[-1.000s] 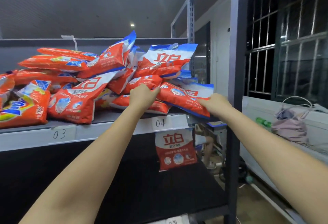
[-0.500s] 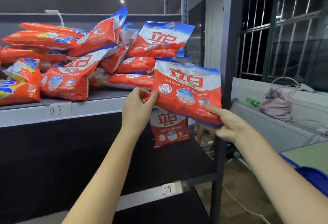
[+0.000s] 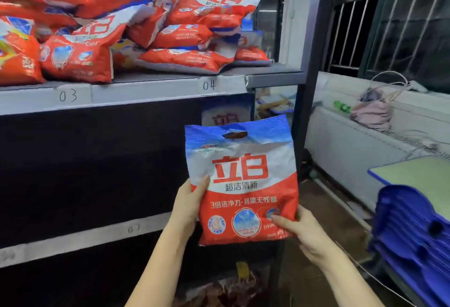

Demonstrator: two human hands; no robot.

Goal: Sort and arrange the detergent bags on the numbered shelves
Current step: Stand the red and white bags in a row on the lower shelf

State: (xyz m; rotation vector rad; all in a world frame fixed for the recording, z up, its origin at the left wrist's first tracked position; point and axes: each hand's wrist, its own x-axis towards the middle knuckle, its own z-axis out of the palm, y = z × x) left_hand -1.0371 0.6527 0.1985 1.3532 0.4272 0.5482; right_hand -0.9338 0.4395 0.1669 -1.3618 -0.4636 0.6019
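Head view puts the red, white and blue plastic detergent bag (image 3: 243, 185) upright at the centre of the frame, printed face toward you, its blue top edge with the punched handle hole uppermost. Your left hand (image 3: 188, 205) grips the bag's left edge, thumb laid across the front and the other fingers hidden behind. Your right hand (image 3: 300, 230) pinches the lower right corner, thumb on the front near the round emblems, fingers behind. You hold the bag in front of the dark gap under the grey metal shelf edge (image 3: 146, 94) marked 03 and 04, and clear of it. On that shelf, in the upper left of the frame, lies a loose heap of red detergent bags (image 3: 146, 21). Another bag of the same print (image 3: 226, 116) shows just behind the held bag's top. At lower right sits a stack of blue plastic trays (image 3: 414, 233).
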